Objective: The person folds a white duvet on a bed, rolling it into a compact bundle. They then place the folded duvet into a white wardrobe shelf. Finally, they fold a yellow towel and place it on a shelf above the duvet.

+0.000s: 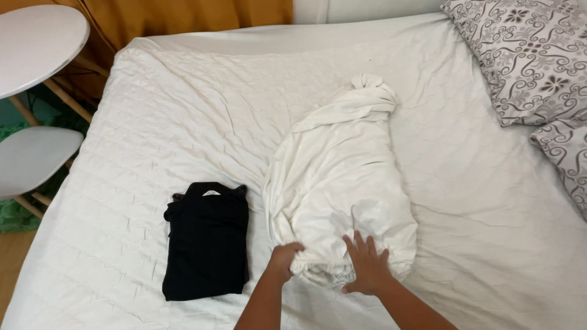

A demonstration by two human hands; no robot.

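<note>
Your left hand [285,255] is clenched on the gathered, elasticated hem of the white fitted sheet [342,183], which lies in a crumpled heap on the bed [153,110], near its front edge and about midway across. Your right hand [365,264] lies flat and spread on the same hem, pressing, gripping nothing. A folded black garment [206,241] rests just left of the sheet. Patterned pillows [532,55] fill the far right corner.
</note>
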